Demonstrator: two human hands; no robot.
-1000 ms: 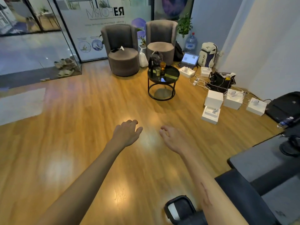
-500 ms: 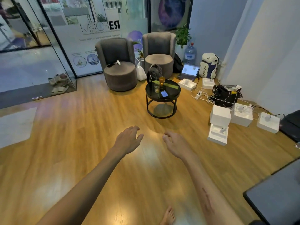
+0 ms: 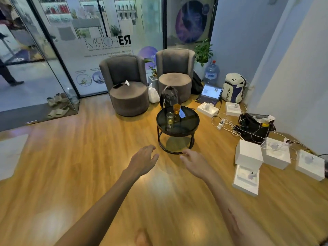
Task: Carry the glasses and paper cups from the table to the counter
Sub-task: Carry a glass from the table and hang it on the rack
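Observation:
A small round black glass table stands ahead on the wooden floor. On it are a clear glass with pale liquid and, just behind it, an amber glass. A phone lies beside them. My left hand and my right hand reach forward over the floor, short of the table, both empty with fingers apart. No paper cup or counter shows.
Two grey armchairs stand behind the table, with a dark backpack between. White boxes, cables and a black bag crowd the floor at right. Glass walls at left, with sandals by them.
The view has advanced toward the round table and tilted up; the table and chairs appear larger. The dark furniture at lower right has left the view. Both hands stay stretched forward and empty.

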